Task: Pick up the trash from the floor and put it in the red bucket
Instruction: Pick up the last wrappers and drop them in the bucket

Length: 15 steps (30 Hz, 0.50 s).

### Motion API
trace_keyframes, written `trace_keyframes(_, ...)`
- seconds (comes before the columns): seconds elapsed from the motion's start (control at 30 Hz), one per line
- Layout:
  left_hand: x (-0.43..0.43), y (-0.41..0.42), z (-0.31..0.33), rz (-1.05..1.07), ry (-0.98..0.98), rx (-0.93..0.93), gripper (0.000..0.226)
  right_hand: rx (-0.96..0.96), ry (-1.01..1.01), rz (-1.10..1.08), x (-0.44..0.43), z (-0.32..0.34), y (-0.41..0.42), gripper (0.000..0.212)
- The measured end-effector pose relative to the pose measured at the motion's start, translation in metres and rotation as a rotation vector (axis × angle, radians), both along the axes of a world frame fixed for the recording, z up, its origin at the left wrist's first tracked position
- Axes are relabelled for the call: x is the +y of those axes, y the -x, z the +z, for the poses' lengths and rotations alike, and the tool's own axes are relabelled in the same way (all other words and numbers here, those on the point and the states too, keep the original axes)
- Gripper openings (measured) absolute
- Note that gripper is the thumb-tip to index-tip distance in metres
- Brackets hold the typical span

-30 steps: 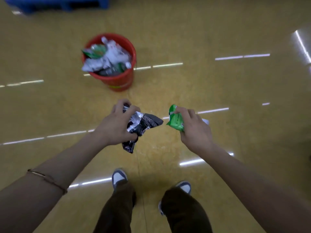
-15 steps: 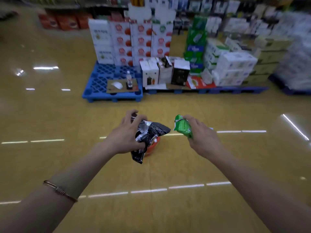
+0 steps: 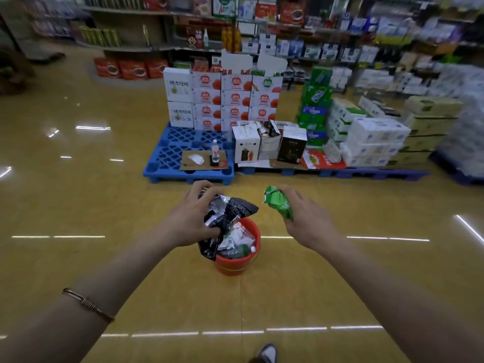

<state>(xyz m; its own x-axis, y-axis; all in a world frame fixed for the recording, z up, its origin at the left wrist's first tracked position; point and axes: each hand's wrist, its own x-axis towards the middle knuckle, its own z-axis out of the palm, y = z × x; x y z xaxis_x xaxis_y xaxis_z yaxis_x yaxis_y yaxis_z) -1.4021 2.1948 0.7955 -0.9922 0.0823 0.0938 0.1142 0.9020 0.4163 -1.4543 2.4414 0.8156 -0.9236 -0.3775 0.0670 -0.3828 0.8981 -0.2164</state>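
At the lower centre of the frame, the left hand clutches crumpled black-and-silver wrappers that dangle over the red bucket. The right hand pinches a green packet up and to the right of the bucket. Both pieces look feather-light, crinkly and slick, so a bunched fistful seems the safest hold.

We read 绿杰轻纯 on the upper white box at the left end of the stack on the blue pallet. The lower white box shows the same characters with "LV JIE" beneath. Print on the apple cartons, black wrapper and green wrapper is too blurred for us.
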Motion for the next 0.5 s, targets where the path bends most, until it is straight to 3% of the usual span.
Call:
trace_keyframes(0.13, -0.014, 0.028, -0.019, 0.131, 0.005, 0.046, 0.071, -0.091, 0.001, 0.025, -0.019, -0.019, 0.039, 0.063)
trace_keyframes(0.5, -0.054, 0.169, -0.059, 0.181, -0.038, -0.159, 0.071, -0.191, 0.05, 0.111, -0.074, -0.079, 0.217, 0.06)
